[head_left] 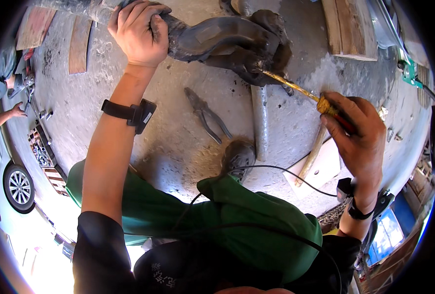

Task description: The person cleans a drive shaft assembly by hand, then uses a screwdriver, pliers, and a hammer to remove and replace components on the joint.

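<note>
A large, greasy dark metal part with a curved neck and a thick grey shaft lies across the top of the view. My left hand is closed round the shaft, its fingers blackened with grease. In my right hand is a screwdriver, held by its yellow and red handle. Its tip touches or nearly touches the lump at the right end of the part; the exact contact is too dark to tell. Below the part, a pair of pliers rests on the concrete with its handles spread apart.
A metal pipe lies under the part, near my shoe. Beside it a wooden stick crosses a pale board. Wooden blocks sit at upper right. Another person's hand and a car wheel show at left.
</note>
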A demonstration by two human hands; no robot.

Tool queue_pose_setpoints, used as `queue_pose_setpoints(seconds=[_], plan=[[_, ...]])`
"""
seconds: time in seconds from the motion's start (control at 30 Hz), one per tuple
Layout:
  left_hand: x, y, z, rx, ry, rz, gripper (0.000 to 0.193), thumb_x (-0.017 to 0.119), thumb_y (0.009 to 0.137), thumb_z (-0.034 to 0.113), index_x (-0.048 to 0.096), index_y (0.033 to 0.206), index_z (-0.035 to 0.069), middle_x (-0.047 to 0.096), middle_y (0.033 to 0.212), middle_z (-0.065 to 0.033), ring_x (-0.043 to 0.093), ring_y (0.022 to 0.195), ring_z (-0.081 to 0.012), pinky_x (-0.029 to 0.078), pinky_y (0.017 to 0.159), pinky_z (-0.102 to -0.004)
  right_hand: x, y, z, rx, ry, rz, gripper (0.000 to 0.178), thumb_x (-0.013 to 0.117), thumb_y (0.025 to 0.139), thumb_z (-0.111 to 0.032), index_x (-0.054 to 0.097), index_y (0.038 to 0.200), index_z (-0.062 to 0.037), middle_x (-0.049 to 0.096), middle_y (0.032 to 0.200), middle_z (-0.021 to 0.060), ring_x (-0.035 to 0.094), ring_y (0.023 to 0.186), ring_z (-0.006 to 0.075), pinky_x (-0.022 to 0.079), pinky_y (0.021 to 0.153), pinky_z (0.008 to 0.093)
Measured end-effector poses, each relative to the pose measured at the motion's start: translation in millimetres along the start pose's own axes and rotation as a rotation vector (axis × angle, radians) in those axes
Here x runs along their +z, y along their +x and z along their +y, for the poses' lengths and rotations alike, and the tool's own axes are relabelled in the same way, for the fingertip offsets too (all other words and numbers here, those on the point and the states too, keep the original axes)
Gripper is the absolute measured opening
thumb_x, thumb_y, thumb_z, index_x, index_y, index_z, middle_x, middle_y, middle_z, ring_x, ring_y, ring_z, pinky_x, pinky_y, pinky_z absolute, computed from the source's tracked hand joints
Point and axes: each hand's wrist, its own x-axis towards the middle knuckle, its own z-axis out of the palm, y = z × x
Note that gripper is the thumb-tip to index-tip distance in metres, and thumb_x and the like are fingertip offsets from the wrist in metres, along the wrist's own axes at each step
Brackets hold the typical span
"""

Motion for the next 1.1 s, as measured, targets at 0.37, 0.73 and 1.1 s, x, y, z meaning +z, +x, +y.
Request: queue_pose_setpoints(seconds=[0.37, 0.73, 1.1], plan=[[8, -3, -4, 0.032, -0.052, 0.087, 0.025, 0.054, 0.090, 0.021, 0.079, 0.095, 0.020, 0.073, 0.106, -0.0013, 0.062, 0.111, -0.0209, 0.027, 0.112, -0.0464, -40, 56, -17, -0.201, -0.256, -0.198, 0.033, 0.082, 0.078, -0.007, 0.075, 0.111, -0.0076, 0.067, 0.089, 0.0109, 0.069, 0.078, 0.0241, 0.056, 0.067, 0.0327], [0, 0, -2, -0.006, -0.040, 0.017, 0.023, 0.056, 0.088, 0.019, 0.077, 0.095, 0.018, 0.073, 0.105, -0.0006, 0.062, 0.113, -0.0219, 0.028, 0.113, -0.0467, 15, 44, -8, -0.220, -0.028, -0.349, 0.021, 0.078, 0.080, -0.017, 0.075, 0.099, -0.0070, 0.073, 0.084, 0.0104, 0.070, 0.076, 0.0283, 0.055, 0.069, 0.0397], [6, -4, -5, -0.024, -0.028, 0.024, 0.019, 0.060, 0.082, 0.019, 0.075, 0.094, 0.019, 0.072, 0.102, 0.0000, 0.062, 0.111, -0.0230, 0.030, 0.112, -0.0492, 137, -158, 91, 0.908, 1.036, 0.157, 0.043, 0.079, 0.090, -0.017, 0.064, 0.124, 0.0045, 0.070, 0.102, 0.0050, 0.062, 0.090, 0.0098, 0.051, 0.080, 0.0231]])
